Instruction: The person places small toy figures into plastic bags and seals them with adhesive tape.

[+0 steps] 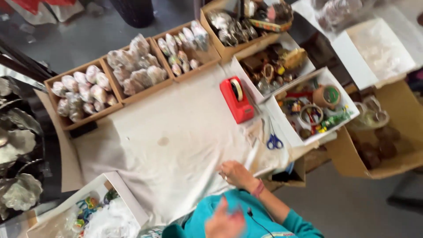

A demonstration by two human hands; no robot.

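My right hand (pixel 235 174), with a pink band at the wrist, rests on the white cloth (pixel 176 141) near the table's front edge; its fingers lie loosely apart and I see nothing in it. Blue-handled scissors (pixel 274 140) lie a little to its upper right, and a red tape dispenser (pixel 237 99) stands farther back. My left hand (pixel 224 222) is a blur in front of my teal top, close to my body. Whether it holds anything is not visible.
Wooden trays of wrapped pale objects (pixel 86 94) (pixel 136 66) (pixel 185 46) line the back. White boxes of small trinkets and tape rolls (pixel 315 108) stand at the right, a cardboard box (pixel 387 141) beyond them. Another white box (pixel 105 211) sits at the front left.
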